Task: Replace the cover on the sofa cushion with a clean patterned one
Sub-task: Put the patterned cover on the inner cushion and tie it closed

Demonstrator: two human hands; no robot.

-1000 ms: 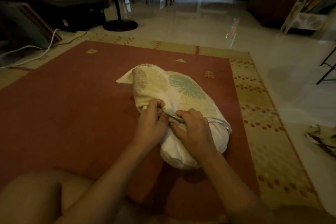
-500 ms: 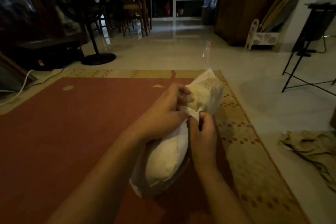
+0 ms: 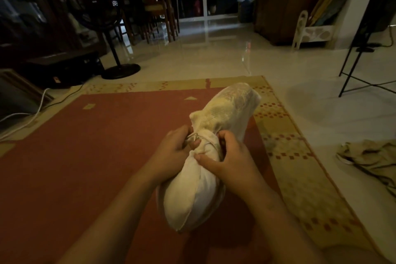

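Item: plump white fabric cushion (image 3: 192,195), far end sheathed in a cream cover with a faded leaf pattern (image 3: 229,109), near end bare. Location: held aslant over a red woven rug with a beige border (image 3: 85,156). Left grip (image 3: 173,152) pinches the cover's bunched edge. Right grip (image 3: 229,163) curls round the same edge, thumb pressed on the cushion. Small label on the black pedestal fan (image 3: 94,0): too blurred to read.

Cushion: the plump white cushion insert (image 3: 192,197) was matt, smooth cloth.
Cover: the cream leaf-patterned cover (image 3: 231,105) was thin cloth, perhaps slightly sheer.
Rug: the red rug with beige border (image 3: 85,167) was matt and woven.
Floor: the pale tiled floor (image 3: 214,58) was glossy.
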